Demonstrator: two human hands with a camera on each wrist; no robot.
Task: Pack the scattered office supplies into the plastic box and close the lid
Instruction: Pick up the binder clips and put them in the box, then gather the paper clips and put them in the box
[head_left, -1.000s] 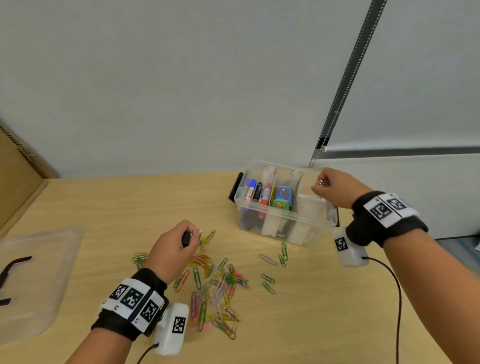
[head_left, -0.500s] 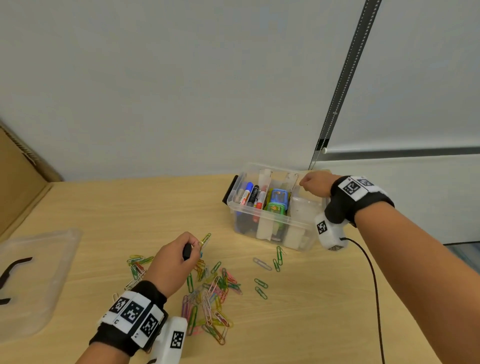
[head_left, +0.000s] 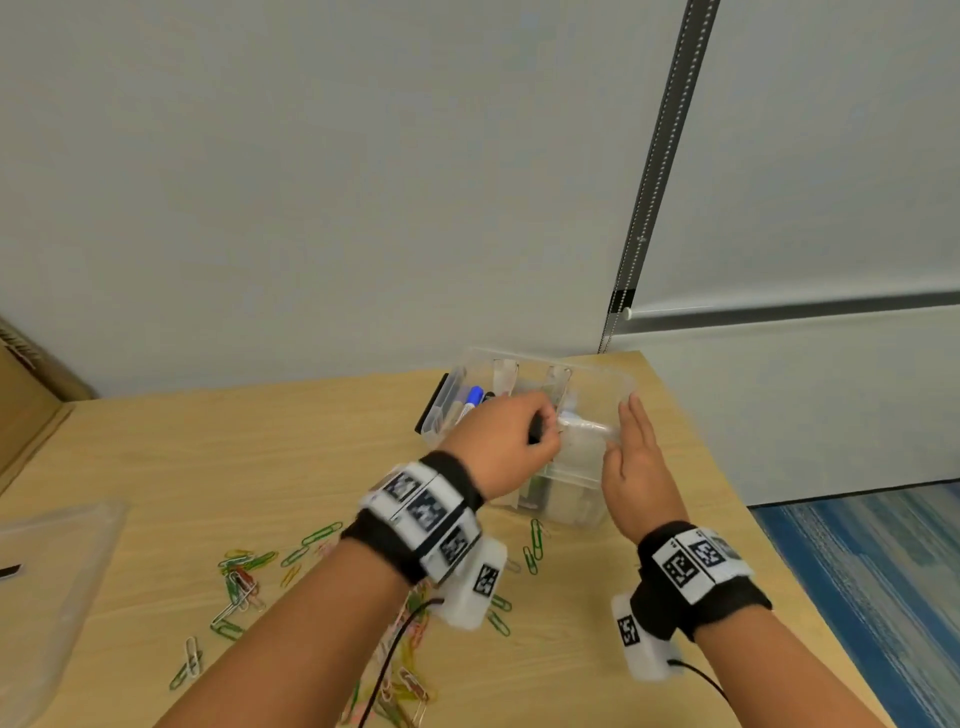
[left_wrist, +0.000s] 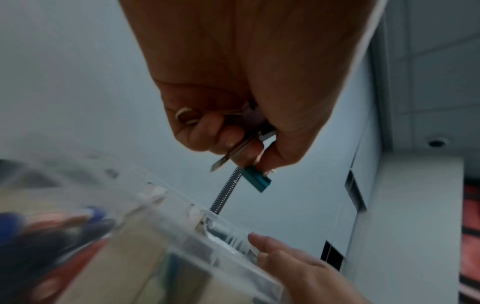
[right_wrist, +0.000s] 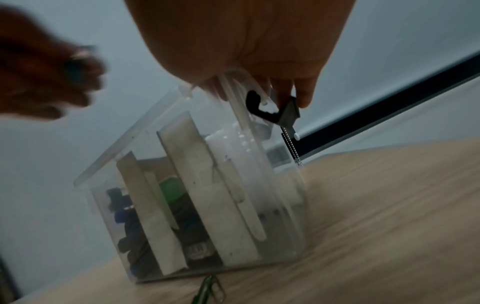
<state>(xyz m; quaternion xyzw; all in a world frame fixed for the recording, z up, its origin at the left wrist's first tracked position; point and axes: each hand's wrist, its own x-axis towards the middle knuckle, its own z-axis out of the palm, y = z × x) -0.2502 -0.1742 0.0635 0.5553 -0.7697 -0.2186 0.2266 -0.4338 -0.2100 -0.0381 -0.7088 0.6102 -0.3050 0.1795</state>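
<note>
Since a second earlier the left hand (head_left: 501, 447) had travelled from the paper clip pile (head_left: 244, 582) on the table (head_left: 208, 447) up over the plastic box (head_left: 597, 379). It was closed around small items: the left wrist view showed a teal binder clip (left_wrist: 257, 182) and a flat metal arm pinched at the fingers (left_wrist: 228, 135); what else was in the fist could not be told. The right hand (head_left: 639, 457), earlier dropping its own load over the far right compartment, now lay against the right end wall of the box, fingers straight and carrying nothing — in the right wrist view the fingertips (right_wrist: 303, 96) touched the black latch (right_wrist: 262, 107) at the rim.

Judgement: one more handful was about to go in, the right hand steadying the box; packing only partly done.

Materials: the box was clear, thin-walled and rigid, split by pale upright dividers; markers (head_left: 472, 397) stood in the left compartment. Most of the clips remained scattered on the wood-grain top — thin coated wire loops in green, yellow, pink and red, light and prone to tangle. The lid (head_left: 57, 587), a translucent, shallow tray shape, sat at the table's left edge, well apart from the box.
</note>
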